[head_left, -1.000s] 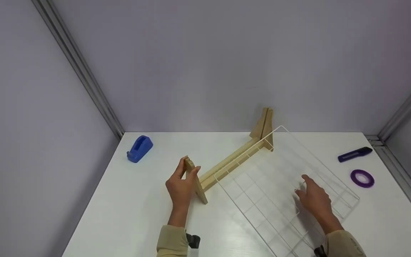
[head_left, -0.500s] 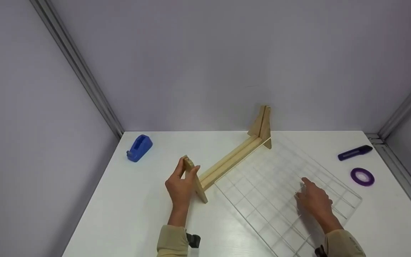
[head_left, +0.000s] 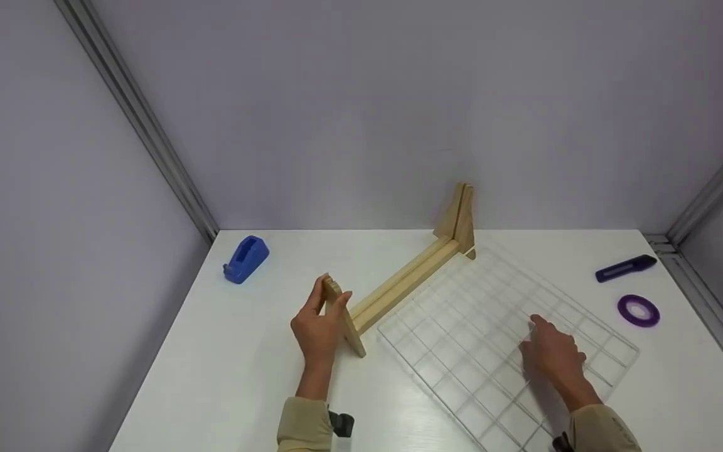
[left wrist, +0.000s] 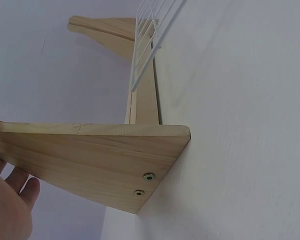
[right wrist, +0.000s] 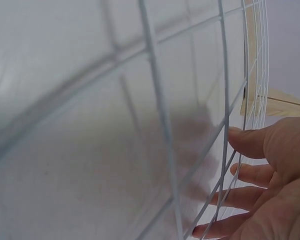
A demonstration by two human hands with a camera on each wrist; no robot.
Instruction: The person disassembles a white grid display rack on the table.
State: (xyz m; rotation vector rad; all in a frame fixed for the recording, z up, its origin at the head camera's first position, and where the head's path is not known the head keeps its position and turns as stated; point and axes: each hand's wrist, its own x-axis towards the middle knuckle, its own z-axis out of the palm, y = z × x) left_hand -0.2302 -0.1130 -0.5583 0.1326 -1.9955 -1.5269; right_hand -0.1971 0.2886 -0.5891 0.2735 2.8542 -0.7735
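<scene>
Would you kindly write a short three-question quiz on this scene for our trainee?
1. True or false: the left hand grips the end panel of the wooden stand.
2. Which colour is the tape dispenser? A: red; B: blue; C: white.
3. Fill in: the hand nearest the wire grid is the ____ one.

Key: 1. true; 2. B, blue; 3. right.

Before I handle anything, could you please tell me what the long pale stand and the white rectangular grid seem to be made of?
The long pale wooden stand: wood, apparently unpainted and smooth, with visible grain.
The white rectangular wire grid: probably metal, painted or plastic-coated, judging by its thin, straight white bars.
</scene>
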